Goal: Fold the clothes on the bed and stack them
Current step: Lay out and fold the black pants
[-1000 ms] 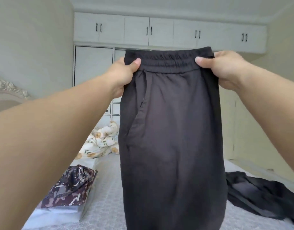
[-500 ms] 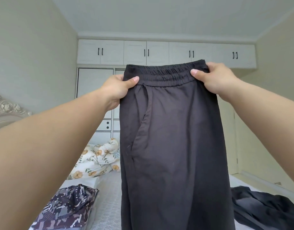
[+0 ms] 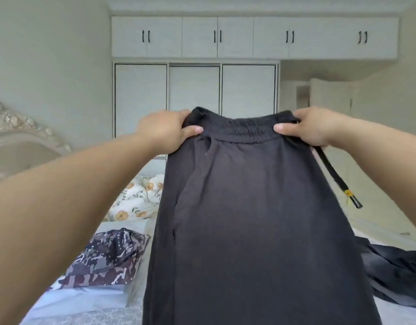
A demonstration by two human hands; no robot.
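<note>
Left hand (image 3: 165,130) is clamped on the left end of the black pants' (image 3: 261,219) elastic waistband, right hand (image 3: 312,127) pinching the right end w/ thumb in front. Pants hang upright above the bed (image 3: 103,310) (drawstring (image 3: 338,179) dangles beside the right wrist). A folded camo garment (image 3: 108,259) lies at left, a dark crumpled garment (image 3: 394,273) at right.

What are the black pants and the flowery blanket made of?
The black pants look like soft, matte knit cloth, probably cotton jersey: they hang limp, with a gathered elastic waistband. The flowery blanket looks like smooth printed cotton with padding, since it bunches in puffy folds. Neither can be told for sure.
</note>
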